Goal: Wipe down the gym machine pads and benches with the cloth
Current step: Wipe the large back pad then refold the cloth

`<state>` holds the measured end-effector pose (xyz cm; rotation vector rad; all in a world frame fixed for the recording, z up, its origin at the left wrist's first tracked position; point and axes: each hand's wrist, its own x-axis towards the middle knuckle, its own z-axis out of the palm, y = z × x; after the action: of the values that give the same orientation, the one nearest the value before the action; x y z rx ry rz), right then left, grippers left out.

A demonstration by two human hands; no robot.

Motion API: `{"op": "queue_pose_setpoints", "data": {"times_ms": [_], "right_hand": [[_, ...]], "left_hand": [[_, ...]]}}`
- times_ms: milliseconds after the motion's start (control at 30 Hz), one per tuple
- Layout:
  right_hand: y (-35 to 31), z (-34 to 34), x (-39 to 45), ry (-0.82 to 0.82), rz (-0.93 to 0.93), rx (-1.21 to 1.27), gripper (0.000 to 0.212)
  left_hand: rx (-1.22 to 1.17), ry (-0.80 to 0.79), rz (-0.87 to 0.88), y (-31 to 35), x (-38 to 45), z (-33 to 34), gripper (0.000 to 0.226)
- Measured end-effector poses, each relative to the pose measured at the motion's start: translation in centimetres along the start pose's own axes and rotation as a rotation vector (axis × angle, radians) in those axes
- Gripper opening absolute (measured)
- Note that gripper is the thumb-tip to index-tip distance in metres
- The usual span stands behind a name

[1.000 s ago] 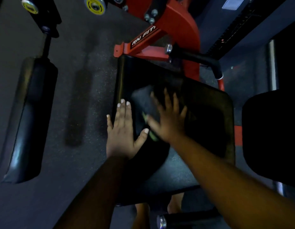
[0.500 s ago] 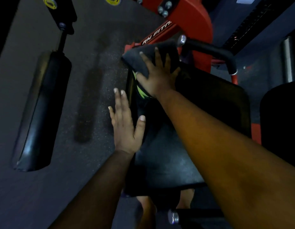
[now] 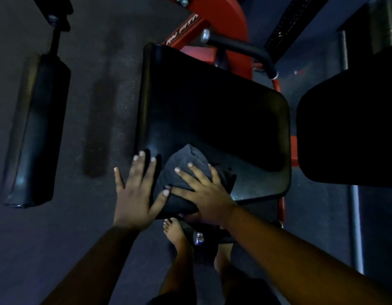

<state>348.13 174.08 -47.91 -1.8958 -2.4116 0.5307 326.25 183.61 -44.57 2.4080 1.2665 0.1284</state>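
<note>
Dragged back from the far edge, the cloth [image 3: 186, 166] now lies on the seat pad [image 3: 212, 111] near edge, under my flat right hand [image 3: 203, 190]; my left hand [image 3: 135, 190], fingers spread, braces the pad's side just beside it.

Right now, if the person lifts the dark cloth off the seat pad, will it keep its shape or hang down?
The cloth will probably hang limp: it lies bunched and creased under the right hand. It looks light, since flat fingers alone seem to move it. It likely slides easily, because the seat pad looks smooth and shiny.
</note>
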Motion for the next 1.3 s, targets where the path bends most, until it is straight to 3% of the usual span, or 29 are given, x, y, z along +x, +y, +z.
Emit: {"op": "queue_pose_setpoints", "data": {"times_ms": [67, 200, 333, 433, 533, 600, 700, 800, 967, 1133, 1233, 1300], "right_hand": [[3.3, 0.6, -2.8, -0.024, 0.149, 0.012, 0.094], [10.3, 1.8, -8.7, 0.011, 0.702, 0.123, 0.089], [7.2, 1.7, -6.6, 0.029, 1.048, 0.256, 0.085], [0.1, 1.5, -3.9, 0.061, 0.899, 0.293, 0.080], [1.8, 1.2, -4.2, 0.028, 0.704, 0.283, 0.079], [5.4, 1.9, -6.6, -0.016, 0.780, 0.194, 0.079], [9.4, 2.5, -9.3, -0.007, 1.090, 0.262, 0.083], [8.5, 1.0, -5.7, -0.014, 1.179, 0.308, 0.088], [1.2, 0.6, -2.6, -0.014, 0.795, 0.276, 0.079], [6.9, -0.5, 2.6, 0.034, 0.712, 0.188, 0.078], [5.8, -0.8, 3.7, 0.074, 0.767, 0.233, 0.074], [4.6, -0.3, 0.2, 0.054, 0.674, 0.208, 0.073]], "left_hand": [[0.153, -0.056, 0.086, 1.8, 0.2, 1.3, 0.084], [0.380, -0.129, 0.207, 4.8, 2.0, 3.5, 0.084], [0.423, -0.126, 0.196, 5.1, 2.2, 3.9, 0.088], [0.454, -0.134, 0.174, 5.2, 2.2, 3.9, 0.092], [0.450, -0.166, 0.159, 5.3, 2.3, 3.9, 0.093], [0.464, -0.183, 0.159, 5.3, 2.3, 3.9, 0.092], [0.472, -0.186, 0.164, 5.4, 2.4, 3.8, 0.092], [0.464, -0.183, 0.162, 5.5, 2.6, 3.9, 0.093], [0.427, -0.164, 0.138, 5.3, 2.6, 3.6, 0.098], [0.439, -0.159, 0.156, 5.1, 2.3, 3.8, 0.098], [0.431, -0.177, 0.145, 5.3, 2.4, 3.5, 0.098], [0.422, -0.192, 0.145, 5.5, 2.6, 3.5, 0.095]]}}
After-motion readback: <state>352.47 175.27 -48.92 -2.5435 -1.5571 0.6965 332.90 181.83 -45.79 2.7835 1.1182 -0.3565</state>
